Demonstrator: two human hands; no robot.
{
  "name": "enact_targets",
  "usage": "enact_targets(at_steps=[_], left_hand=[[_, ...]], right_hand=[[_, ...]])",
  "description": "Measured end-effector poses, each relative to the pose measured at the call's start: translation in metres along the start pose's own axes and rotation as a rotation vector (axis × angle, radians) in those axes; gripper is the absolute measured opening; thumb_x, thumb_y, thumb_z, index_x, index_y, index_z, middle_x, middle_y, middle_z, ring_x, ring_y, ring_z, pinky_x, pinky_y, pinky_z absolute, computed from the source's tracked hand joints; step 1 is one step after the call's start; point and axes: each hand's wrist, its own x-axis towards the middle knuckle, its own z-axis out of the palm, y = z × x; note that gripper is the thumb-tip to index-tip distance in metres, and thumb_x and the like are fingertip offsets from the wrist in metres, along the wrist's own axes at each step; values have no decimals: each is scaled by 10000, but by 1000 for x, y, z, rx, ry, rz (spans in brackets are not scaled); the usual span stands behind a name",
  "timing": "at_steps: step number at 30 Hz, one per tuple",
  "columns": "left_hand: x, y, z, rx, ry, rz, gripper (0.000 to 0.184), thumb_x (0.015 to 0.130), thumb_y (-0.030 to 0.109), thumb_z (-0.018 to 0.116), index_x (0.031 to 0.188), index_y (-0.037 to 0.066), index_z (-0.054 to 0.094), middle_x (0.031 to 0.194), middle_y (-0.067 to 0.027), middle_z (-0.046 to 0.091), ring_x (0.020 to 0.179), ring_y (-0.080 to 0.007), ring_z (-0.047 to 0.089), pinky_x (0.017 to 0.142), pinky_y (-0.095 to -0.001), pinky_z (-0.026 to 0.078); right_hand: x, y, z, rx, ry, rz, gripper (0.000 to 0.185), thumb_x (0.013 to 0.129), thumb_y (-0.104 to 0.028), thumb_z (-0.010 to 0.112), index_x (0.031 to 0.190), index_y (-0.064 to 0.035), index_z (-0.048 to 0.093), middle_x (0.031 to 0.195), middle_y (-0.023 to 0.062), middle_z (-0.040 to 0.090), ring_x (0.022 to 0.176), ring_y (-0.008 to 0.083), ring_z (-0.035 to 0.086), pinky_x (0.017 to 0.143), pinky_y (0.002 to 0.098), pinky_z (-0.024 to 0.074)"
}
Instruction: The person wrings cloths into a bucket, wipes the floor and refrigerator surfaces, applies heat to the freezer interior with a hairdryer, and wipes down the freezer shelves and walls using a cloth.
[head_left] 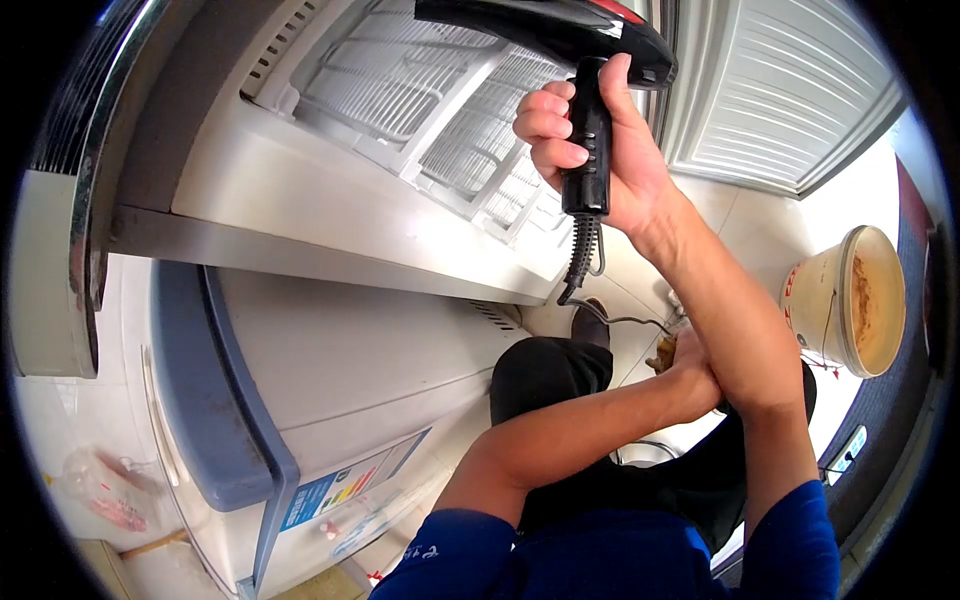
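Note:
A black hair dryer (590,150) with a red part on top is in my right hand (625,150), fingers and thumb wrapped round its handle. Its barrel lies level across the open white appliance, over the wire racks (385,75). From the handle's base a black cord (628,320) runs down towards my left hand (690,355). That hand is low, partly behind my right forearm, beside a small yellow-brown thing (662,356) that I cannot make out. Its fingers are mostly hidden.
An open ribbed white door (775,90) stands at the upper right. Below it is a stained bucket (795,290). A grey-blue-topped white appliance (350,340) with a label fills the left. A power strip (848,455) lies at right; a plastic bag (110,490) lies lower left.

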Motion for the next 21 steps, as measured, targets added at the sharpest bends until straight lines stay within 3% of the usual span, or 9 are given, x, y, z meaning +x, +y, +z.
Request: enact_targets(at_steps=[2, 5, 8, 10, 12, 14, 18, 21], left_hand=[[3, -2, -5, -149, 20, -74, 236, 1061, 102, 434, 1272, 43, 523, 1385, -75, 596, 1224, -196, 580, 982, -360, 508], [-3, 4, 5, 163, -147, 25, 247, 1076, 166, 412, 1271, 55, 515, 1372, -66, 600, 1223, -192, 579, 988, -353, 502], [-14, 18, 31, -218, 234, -130, 257, 1053, 172, 460, 1275, 59, 523, 1361, -70, 607, 1209, -190, 593, 975, -348, 502], [-12, 20, 32, -439, 316, -200, 335, 1058, 290, 375, 1188, 81, 603, 1353, -84, 638, 1211, -214, 588, 1007, -329, 468], [-11, 19, 29, -459, 298, -191, 330, 1059, 302, 388, 1191, 84, 598, 1339, -79, 640, 1198, -212, 596, 1002, -337, 476], [-8, 17, 21, -413, 216, -165, 327, 1060, 314, 401, 1194, 86, 593, 1325, -75, 643, 1186, -211, 604, 997, -346, 483], [2, -1, 0, -246, 49, -53, 324, 1062, 339, 428, 1200, 91, 583, 1297, -65, 648, 1161, -208, 619, 988, -364, 498], [34, -48, -63, 248, -66, 259, 326, 1069, 357, 436, 1217, 101, 572, 1292, -54, 648, 1168, -200, 619, 991, -368, 501]], right_hand=[[0, -3, 1, 41, -3, -10, 566, 855, -608, 699, 953, -83, 510, 924, 28, 442, 807, 138, 454, 571, 256, 442], [0, -4, 2, 56, -16, -14, 565, 847, -588, 719, 953, -77, 504, 919, 29, 437, 810, 138, 457, 573, 256, 443], [5, -10, 5, 110, -65, -6, 565, 836, -563, 745, 947, -66, 501, 907, 33, 425, 781, 133, 451, 575, 252, 443], [10, -16, 11, 118, -58, -21, 567, 834, -556, 753, 947, -63, 498, 902, 36, 420, 763, 130, 446, 576, 249, 445], [15, -24, 11, 125, -50, -36, 570, 832, -550, 761, 947, -59, 495, 897, 38, 414, 746, 127, 440, 578, 245, 447], [17, -32, 9, 228, -93, 31, 595, 849, -621, 694, 903, -60, 502, 888, 59, 454, 799, 176, 477, 600, 261, 463], [10, -16, -7, 158, -90, 112, 594, 850, -627, 688, 921, -65, 510, 888, 37, 460, 786, 159, 485, 584, 245, 454], [11, -1, -8, 143, -41, 146, 591, 849, -639, 683, 939, -78, 522, 897, 30, 467, 797, 156, 491, 568, 249, 440]])
